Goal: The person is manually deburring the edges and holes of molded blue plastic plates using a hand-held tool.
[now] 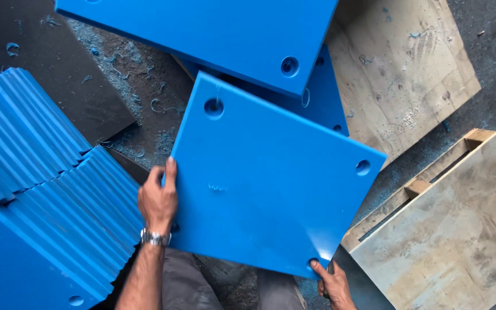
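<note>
A square blue plastic plate [271, 178] with round holes near its corners is held tilted in front of me. My left hand [158, 200], with a metal watch on the wrist, grips its left edge. Down at the plate's lower right corner, my right hand [334, 283] holds it from below, partly hidden by the frame's edge. Another blue plate [202, 28] lies above it, and a third [324, 100] shows beneath that one.
A fanned stack of several blue plates [41, 189] leans at the left. A plywood sheet [397, 69] lies at the upper right and a wooden pallet board [454, 229] at the lower right. Blue shavings litter the dark floor [139, 86].
</note>
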